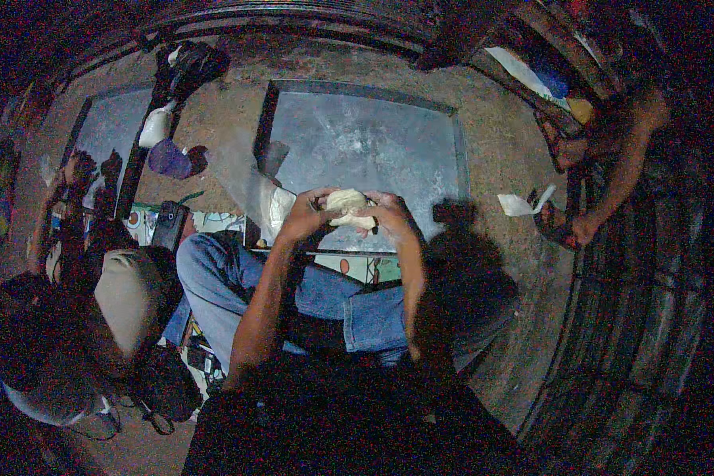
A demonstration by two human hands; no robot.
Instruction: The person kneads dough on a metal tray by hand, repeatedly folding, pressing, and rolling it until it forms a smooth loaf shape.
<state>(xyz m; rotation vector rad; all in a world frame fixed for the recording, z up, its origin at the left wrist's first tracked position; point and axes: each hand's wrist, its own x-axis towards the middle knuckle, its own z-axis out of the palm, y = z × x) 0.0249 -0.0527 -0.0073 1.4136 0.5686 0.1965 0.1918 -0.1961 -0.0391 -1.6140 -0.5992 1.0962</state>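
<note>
A: Clock centred on the lump. Largest first?
B: Floor [523, 309]: brown, grainy, matte. Then the board [357, 127] at 12: flat grey face, scuffed pale mid-way, straight dark raised rim bowed by the lens.
A: Room to move?
B: Grey face runs from just past the fingers to the far rim, 11 round to 2. Brown floor beyond the right rim, toward 2.
A: Nearer the body?
B: Blue jeans [214, 289], creased denim, legs folded, 6 to 8. Smaller board [127, 111] at 10, also grey and dark-edged. Clear plastic bag [278, 208], wrinkled, white inside, just beside the left wrist at 9.
A: Hands?
B: Left hand [305, 214] and right hand [390, 214] both grasping the cream lump [346, 203], fingers curled round its sides, above the board's near edge.
A: Lump itself?
B: Soft-looking, irregular, folded. Smaller still: white paper [516, 205], creased, on the floor at 3.
</note>
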